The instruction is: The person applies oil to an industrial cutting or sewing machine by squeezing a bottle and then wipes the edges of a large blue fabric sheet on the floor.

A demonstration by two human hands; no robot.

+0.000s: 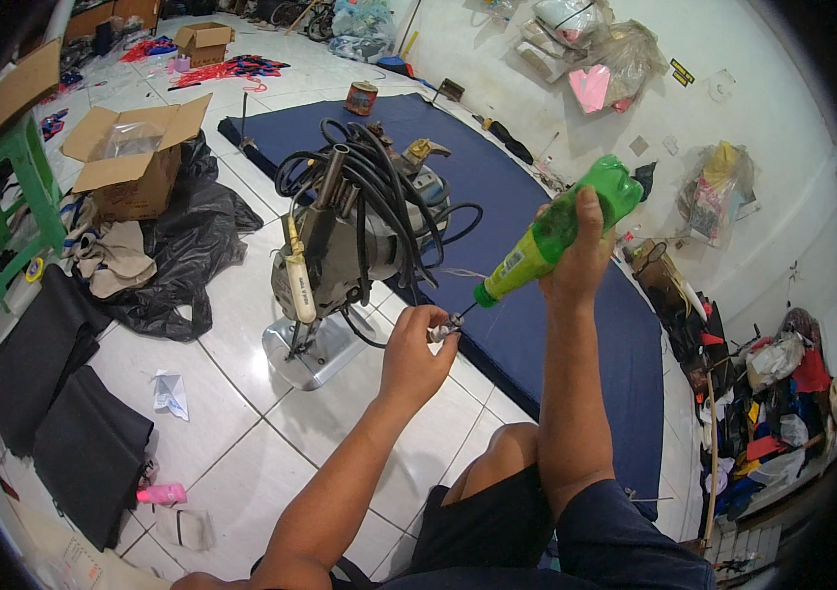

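Note:
My right hand (576, 246) is wrapped round a green plastic bottle (536, 254) with a yellow-green label, tilted so its green cap points down and left. A thin dark spout seems to run from the cap to a small metal part (446, 328). My left hand (420, 356) pinches that part between thumb and fingers; its exact kind is too small to tell. Just beyond my left hand stands a grey upright cloth-cutting machine (325, 258) on a shiny metal base plate (316, 362). Black cable (384, 187) hangs in loops over its top, and a cream-coloured handle (298, 283) is on its side.
Dark blue cloth (576, 344) is spread on the white tiled floor (290, 452) beyond and right. To the left lie black folded fabric (84, 442), a black plastic bag (197, 256), an open cardboard box (133, 177) and a green stool (15, 211). Cluttered items (782, 393) line the right wall.

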